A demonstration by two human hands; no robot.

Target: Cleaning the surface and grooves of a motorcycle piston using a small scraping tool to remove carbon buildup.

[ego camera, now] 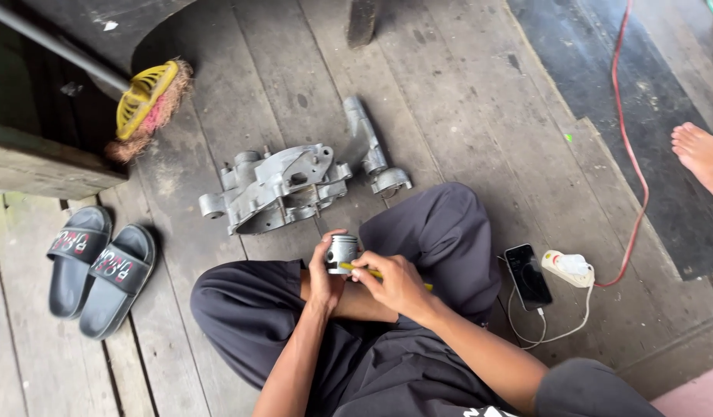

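A: Head view, single frame. Where is the part?

B: The piston [342, 252], a short grey metal cylinder, sits in the left hand [324, 278], above the person's crossed legs. Fingers are wrapped round its side, thumb to the front; its axis stands roughly upright, crown away from the lap.

A: Right hand?

B: The right hand [390, 283] is pinched on a thin yellow tool [372, 272]. The tool's long axis runs nearly level, left to right; its tip meets the piston's lower right side, its tail pokes out past the knuckles. So the piston lies just left of the right hand, touching the tool's tip.

A: Surroundings?

B: On the plank floor [464, 100], beyond the knees: a grey engine casing [275, 189] and a kick lever [372, 150], both well apart from the hands. To the right, a phone [528, 276] on a charger. To the left, a pair of sandals [98, 266].
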